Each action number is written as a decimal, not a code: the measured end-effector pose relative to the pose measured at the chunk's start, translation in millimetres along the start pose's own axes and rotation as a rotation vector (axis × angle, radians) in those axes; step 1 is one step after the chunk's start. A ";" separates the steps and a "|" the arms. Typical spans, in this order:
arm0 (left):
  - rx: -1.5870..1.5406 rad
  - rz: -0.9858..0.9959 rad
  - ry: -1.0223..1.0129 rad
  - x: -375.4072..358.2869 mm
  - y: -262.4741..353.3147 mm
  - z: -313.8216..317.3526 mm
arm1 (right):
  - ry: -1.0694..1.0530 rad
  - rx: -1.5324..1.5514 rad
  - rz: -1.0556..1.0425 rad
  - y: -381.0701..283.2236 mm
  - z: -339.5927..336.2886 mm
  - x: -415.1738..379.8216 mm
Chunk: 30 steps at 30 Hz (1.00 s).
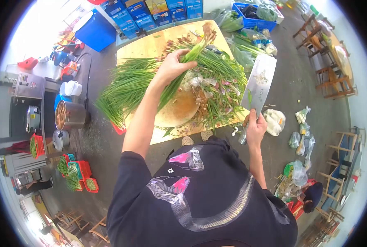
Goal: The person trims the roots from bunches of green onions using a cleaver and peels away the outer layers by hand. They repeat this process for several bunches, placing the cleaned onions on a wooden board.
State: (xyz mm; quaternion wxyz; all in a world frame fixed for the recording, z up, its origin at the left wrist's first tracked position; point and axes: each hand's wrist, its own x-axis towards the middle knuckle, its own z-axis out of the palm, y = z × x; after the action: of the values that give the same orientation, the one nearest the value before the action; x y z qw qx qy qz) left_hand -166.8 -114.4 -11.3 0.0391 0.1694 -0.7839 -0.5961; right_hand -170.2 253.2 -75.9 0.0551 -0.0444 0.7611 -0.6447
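My left hand (172, 68) is closed around a bunch of green onions (196, 50), its root end pointing up and away and its leaves trailing down past my wrist. In my right hand (255, 126) is a cleaver (259, 80), gripped by the handle with its broad blade upright beyond the table's right edge. Bits of plant stick to the blade. A large heap of green onions (128, 82) lies to the left of my left hand. Below it shows a round cutting board (173, 113). Trimmings and peelings (222, 96) cover the board's right side.
The wooden table (140, 44) stands before me. A blue bin (95, 31) and blue boxes (140, 20) are beyond it. On the floor are a large metal pot (72, 117), red crates (83, 169) and a white bag (274, 122). Another person (313, 196) crouches at lower right.
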 end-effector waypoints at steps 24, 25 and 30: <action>-0.663 0.041 0.084 -87.4 2.3 62.7 | -0.251 0.462 -0.177 -116.0 100.3 28.7; -0.636 0.045 0.082 -91.0 5.5 62.7 | -0.266 0.466 -0.196 -119.0 106.4 27.5; -0.797 0.087 0.116 -99.1 2.9 70.7 | -0.272 0.416 -0.250 -125.5 123.3 21.4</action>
State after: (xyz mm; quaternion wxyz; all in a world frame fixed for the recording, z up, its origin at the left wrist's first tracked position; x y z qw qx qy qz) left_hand -92.9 -17.7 -14.8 0.1712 0.1409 -0.4944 -0.8405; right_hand -174.4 109.2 27.3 0.0846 -0.2119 0.5868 -0.7769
